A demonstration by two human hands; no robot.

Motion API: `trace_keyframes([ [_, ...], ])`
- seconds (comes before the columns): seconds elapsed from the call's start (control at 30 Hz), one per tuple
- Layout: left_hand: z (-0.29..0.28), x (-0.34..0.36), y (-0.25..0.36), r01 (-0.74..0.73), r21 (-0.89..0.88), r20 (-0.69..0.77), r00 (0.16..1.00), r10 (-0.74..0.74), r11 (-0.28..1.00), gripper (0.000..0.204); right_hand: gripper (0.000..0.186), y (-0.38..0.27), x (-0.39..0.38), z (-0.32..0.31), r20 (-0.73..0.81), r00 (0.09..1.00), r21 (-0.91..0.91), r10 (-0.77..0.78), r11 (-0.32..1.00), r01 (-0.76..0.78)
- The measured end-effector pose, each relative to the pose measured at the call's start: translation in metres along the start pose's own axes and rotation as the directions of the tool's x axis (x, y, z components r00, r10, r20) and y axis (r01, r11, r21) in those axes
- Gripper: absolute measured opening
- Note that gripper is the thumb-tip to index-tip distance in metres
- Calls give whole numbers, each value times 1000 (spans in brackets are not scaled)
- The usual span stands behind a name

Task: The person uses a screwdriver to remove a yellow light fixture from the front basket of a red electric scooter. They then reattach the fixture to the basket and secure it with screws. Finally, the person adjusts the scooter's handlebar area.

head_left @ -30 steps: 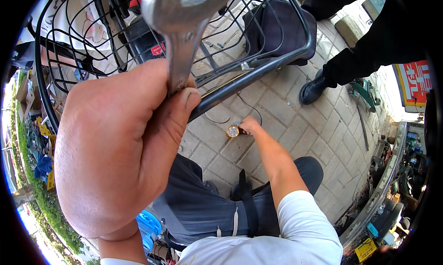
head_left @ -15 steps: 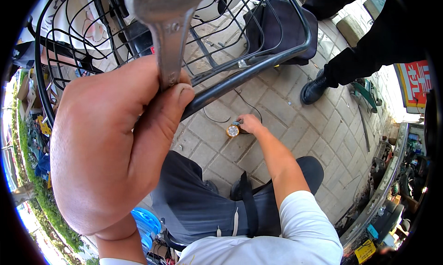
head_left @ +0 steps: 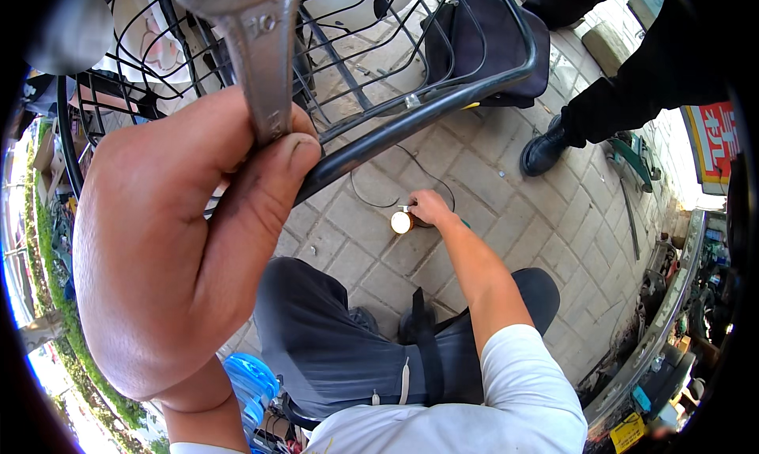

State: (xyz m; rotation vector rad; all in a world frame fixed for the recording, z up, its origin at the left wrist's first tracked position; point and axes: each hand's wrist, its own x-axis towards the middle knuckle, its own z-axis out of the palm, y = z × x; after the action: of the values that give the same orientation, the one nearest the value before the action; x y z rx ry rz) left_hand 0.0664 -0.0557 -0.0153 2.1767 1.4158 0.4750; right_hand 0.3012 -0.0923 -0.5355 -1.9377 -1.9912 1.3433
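Large and near the camera, my left hand (head_left: 170, 248) pinches the handle of a steel open-end wrench (head_left: 262, 71) between thumb and bent forefinger. The wrench's jaw end runs up to the upper picture edge, partly cut off. Down by the paving, my right hand (head_left: 429, 207) has its fingers closed on a small round lamp (head_left: 402, 222) with an orange-gold rim. The lamp's front faces up and looks bright white. A thin black cable (head_left: 453, 192) curves over the bricks beside it. My left hand overlaps the dark rim of a black wire basket (head_left: 403, 132).
A dark bag (head_left: 494, 55) lies behind the basket. Another person's black boot (head_left: 542, 151) stands at the right. A blue translucent container (head_left: 251, 383) is beside my left leg. Tools and parts fill a metal-edged tray (head_left: 662, 327) at the right.
The lamp's front has turned from showing separate spots to a bright white disc. My left hand and the wrench have shifted slightly left in the picture.
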Motion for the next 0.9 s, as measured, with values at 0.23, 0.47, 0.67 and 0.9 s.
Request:
trace_keyframes([
  [0.23,-3,0,1,-32,3,34,999,32,999,9,21,-8,0,-13,-72,996,368,60,929,-29],
  [0.47,1,6,-6,-107,35,-7,994,108,994,6,25,-59,-22,-85,-60,998,563,32,826,7],
  [0.67,1,2,-12,-167,98,-72,982,174,981,13,22,-126,-66,-138,131,990,739,-57,672,-59],
  [0.9,-2,4,-17,-220,153,-66,970,232,963,21,21,-210,-109,-138,290,899,795,-329,606,-35],
])
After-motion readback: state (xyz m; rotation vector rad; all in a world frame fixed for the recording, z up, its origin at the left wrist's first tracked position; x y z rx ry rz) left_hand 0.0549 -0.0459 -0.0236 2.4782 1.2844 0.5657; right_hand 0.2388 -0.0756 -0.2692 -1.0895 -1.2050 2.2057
